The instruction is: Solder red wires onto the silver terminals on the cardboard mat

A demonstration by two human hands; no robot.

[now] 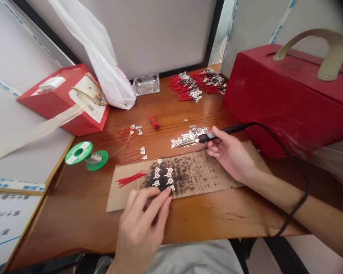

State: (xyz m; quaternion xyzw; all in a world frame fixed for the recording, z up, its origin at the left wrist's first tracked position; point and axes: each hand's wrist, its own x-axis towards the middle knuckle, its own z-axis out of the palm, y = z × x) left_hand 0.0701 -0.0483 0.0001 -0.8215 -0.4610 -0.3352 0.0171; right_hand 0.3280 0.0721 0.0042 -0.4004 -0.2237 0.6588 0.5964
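My right hand [230,154] is closed around a soldering iron [207,137], whose tip points left over a heap of small silver metal tabs [190,136]. My left hand [145,220] rests at the near edge of a scorched cardboard strip [217,179]. Its thumb and index fingertips come together at a small metal tab [172,187], the nearest of two short columns of tabs laid on the blackened area. Cut red wires [131,178] lie in a bunch on the cardboard's left part. Beyond it, several wires with tabs at their ends [137,153] lie on the table.
A green spool of solder [87,155] stands at left, its strand reaching toward a small wired cluster [130,131]. Farther back are a tied red wire bundle [154,122], piles of wired tabs [188,85] and a clear box [146,84]. A red case [286,95] borders the right; the iron's cable [301,171] loops over my forearm.
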